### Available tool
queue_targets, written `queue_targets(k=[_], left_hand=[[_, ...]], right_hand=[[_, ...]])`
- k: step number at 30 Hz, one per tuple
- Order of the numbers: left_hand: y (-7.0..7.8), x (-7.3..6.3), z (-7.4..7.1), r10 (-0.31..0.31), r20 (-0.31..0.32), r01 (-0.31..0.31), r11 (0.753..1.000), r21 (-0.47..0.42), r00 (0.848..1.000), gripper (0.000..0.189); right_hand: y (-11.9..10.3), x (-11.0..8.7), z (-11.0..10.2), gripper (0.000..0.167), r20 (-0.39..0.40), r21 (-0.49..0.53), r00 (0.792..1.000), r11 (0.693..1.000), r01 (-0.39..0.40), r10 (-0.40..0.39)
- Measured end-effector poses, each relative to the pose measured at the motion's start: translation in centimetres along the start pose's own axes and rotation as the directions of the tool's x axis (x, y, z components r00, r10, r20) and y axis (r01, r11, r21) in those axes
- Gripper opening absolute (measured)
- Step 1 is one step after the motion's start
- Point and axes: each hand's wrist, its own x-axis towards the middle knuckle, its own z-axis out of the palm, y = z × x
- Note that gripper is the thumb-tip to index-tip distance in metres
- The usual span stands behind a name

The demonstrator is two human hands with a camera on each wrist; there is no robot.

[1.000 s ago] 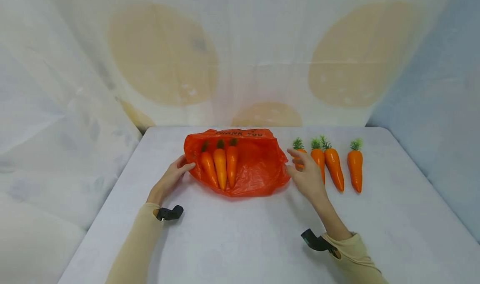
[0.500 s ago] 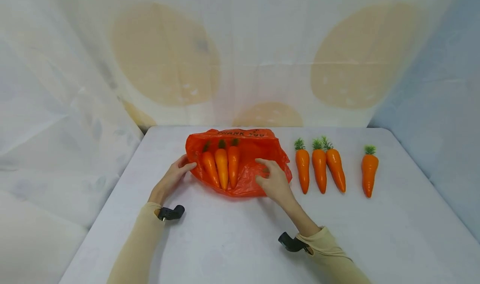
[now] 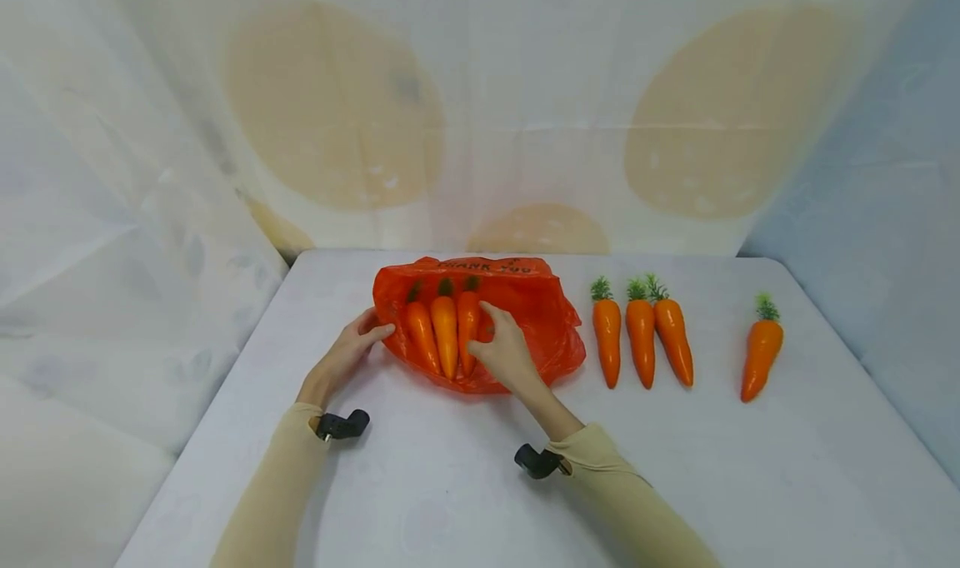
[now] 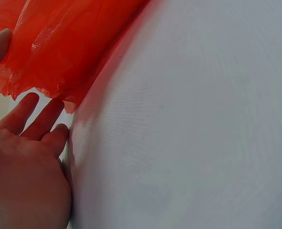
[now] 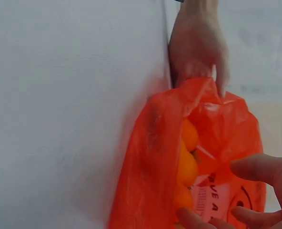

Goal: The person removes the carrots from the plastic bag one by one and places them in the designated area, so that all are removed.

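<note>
A red plastic bag [image 3: 555, 335] printed "THANK YOU" lies with its mouth toward me at the table's far side. Inside are a left carrot [image 3: 422, 335], a middle carrot [image 3: 445, 335] and a right carrot [image 3: 467, 322]. My left hand [image 3: 347, 351] pinches the bag's left rim, thumb over it; in the left wrist view other fingers [image 4: 45, 119] stay loosely extended below the plastic. My right hand [image 3: 513, 356] is in the bag's mouth, thumb and fingers spread beside the right carrot. In the right wrist view a fingertip [image 5: 186, 215] appears to touch a carrot [image 5: 182, 196].
To the right of the bag lie a first loose carrot [image 3: 607, 343], then two close together, the nearer one [image 3: 641, 343] beside a tilted one [image 3: 674, 341]. A lone carrot [image 3: 762, 356] lies further right on the white table [image 3: 442, 485]. A patterned curtain [image 3: 525, 93] hangs behind.
My right hand has swept left from the loose carrots into the bag's mouth, up to the right carrot. The lone carrot has shifted right and nearer. My left hand has stayed put.
</note>
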Motion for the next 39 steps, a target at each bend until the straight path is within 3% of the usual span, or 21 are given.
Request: queue_targets(k=[7, 18, 30, 39], left_hand=[[-0.2, 0.1, -0.1, -0.003, -0.007, 0.003, 1.0, -0.018, 1.0, 0.072], [0.2, -0.1, -0.1, -0.013, 0.006, 0.013, 1.0, -0.023, 1.0, 0.072], [0.1, 0.2, 0.0, -0.014, 0.001, 0.014, 1.0, -0.023, 1.0, 0.072], [-0.1, 0.1, 0.0, -0.015, 0.002, 0.015, 1.0, -0.007, 1.0, 0.075]], right_hand=[[0.0, 1.7, 1.6, 0.071, 0.008, -0.065, 1.0, 0.998, -0.006, 0.007], [0.0, 3.2, 2.3, 0.073, 0.016, -0.215, 0.999, 0.976, -0.043, 0.047], [0.2, 3.9, 2.3, 0.075, 0.015, -0.307, 0.998, 0.95, -0.056, 0.064], [0.2, 4.2, 2.4, 0.077, 0.068, -0.382, 0.993, 0.922, -0.06, 0.093]])
